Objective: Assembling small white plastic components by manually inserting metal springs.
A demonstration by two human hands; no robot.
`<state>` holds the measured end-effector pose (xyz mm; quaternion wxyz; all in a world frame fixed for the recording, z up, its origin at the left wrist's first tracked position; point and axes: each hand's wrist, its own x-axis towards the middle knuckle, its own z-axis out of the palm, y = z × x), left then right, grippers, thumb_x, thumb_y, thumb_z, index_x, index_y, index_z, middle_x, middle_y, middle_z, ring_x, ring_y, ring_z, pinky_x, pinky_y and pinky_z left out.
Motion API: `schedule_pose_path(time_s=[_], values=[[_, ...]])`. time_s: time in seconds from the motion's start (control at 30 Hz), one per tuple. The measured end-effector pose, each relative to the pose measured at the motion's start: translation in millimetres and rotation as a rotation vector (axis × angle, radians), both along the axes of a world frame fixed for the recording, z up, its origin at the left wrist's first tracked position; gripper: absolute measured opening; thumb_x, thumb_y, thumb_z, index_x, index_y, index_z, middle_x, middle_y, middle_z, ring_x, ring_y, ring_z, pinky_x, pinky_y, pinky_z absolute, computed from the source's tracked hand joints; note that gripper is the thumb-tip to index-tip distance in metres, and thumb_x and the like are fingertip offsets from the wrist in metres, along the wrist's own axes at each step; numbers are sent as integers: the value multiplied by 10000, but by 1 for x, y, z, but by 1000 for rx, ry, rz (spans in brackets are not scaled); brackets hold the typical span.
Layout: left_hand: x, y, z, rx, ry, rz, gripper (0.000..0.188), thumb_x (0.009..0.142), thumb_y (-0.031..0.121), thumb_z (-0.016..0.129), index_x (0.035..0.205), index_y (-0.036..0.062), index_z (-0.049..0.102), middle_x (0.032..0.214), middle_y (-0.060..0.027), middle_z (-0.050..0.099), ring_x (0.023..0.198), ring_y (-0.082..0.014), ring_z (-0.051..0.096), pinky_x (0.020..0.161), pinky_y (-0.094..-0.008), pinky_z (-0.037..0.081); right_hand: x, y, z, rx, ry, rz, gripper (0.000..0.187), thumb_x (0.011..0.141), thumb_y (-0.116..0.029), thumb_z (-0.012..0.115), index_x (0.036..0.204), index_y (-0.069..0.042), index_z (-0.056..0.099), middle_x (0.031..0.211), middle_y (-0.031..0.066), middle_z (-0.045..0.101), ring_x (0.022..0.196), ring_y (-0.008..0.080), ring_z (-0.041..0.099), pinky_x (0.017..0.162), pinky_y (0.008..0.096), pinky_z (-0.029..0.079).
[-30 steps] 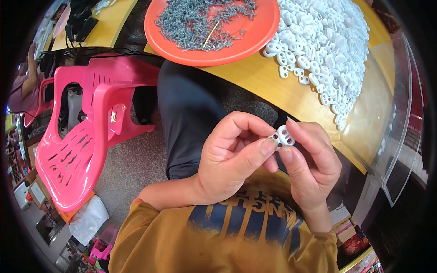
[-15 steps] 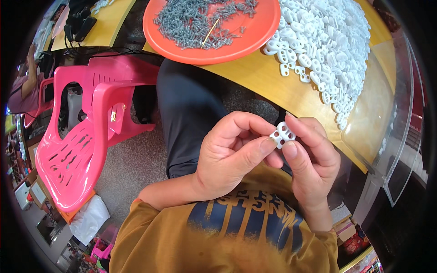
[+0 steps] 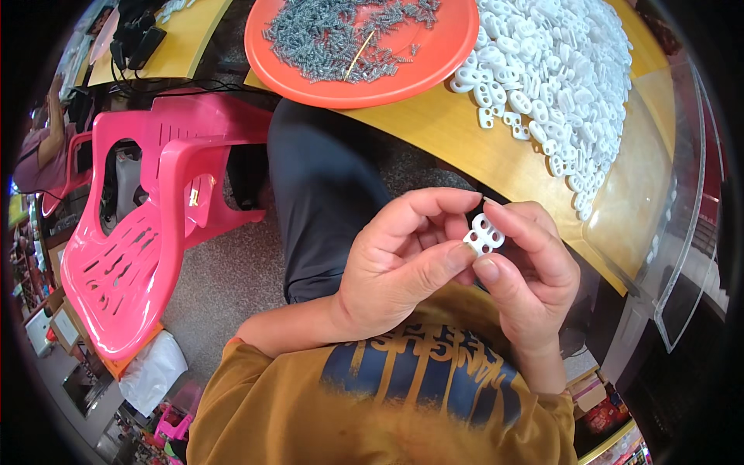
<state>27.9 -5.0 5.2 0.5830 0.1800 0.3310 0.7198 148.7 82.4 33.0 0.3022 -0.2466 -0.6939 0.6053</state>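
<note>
Over my lap, a small white plastic cord lock (image 3: 486,234) with several round holes is pinched between my two hands. My left hand (image 3: 395,267) grips its lower left edge, the thumb at the near side and the index finger arched above. On the other side, my right hand (image 3: 535,271) holds it between thumb and bent index finger. Whether a spring sits inside cannot be made out. Beyond my hands, a heap of similar white cord lock parts (image 3: 550,85) covers the table's right part. Small metal springs (image 3: 314,39) lie piled on a red plate (image 3: 341,97).
A yellow stick (image 3: 359,56) lies among the springs. The yellow tabletop (image 3: 434,132) curves past my knee, with a clear plastic guard (image 3: 682,256) along its right. A pink plastic chair (image 3: 132,256) stands at my left. Another person's arm (image 3: 53,128) shows at the far left.
My left index fingertip has lifted off the cord lock and extended toward my right fingers. The piece has turned slightly and its holes face more toward me.
</note>
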Motion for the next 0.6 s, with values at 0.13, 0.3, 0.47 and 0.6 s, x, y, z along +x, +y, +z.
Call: schedule_pose_path(time_s=[0.13,0.3,0.47,0.6], values=[[-2,0,1,22,-7,-57,366,857,48,536,1204,-13,439,877,-28,485,748,-77,522,677,-189,449,1,-1,2,-90,36,15,385,732,70,610,1109,17,555,924,106,551,740,136,551,647,224,441],[-4,-3,3,33,53,-71,347,851,-1,523,1195,6,479,870,-27,467,710,-80,537,636,-182,456,3,1,-1,50,31,52,365,749,53,600,1110,21,552,921,111,550,736,144,549,637,232,441],[1,-3,3,49,26,-37,337,848,-9,524,1183,11,493,879,-30,470,702,-79,541,626,-178,456,5,1,-2,89,24,49,352,756,44,598,1105,25,553,917,118,554,754,153,546,640,233,439],[7,-2,3,39,23,25,316,860,6,511,1176,14,491,877,-25,470,701,-72,533,629,-175,453,5,-1,-6,93,27,37,347,765,38,592,1108,26,548,920,124,551,745,150,540,632,230,435]])
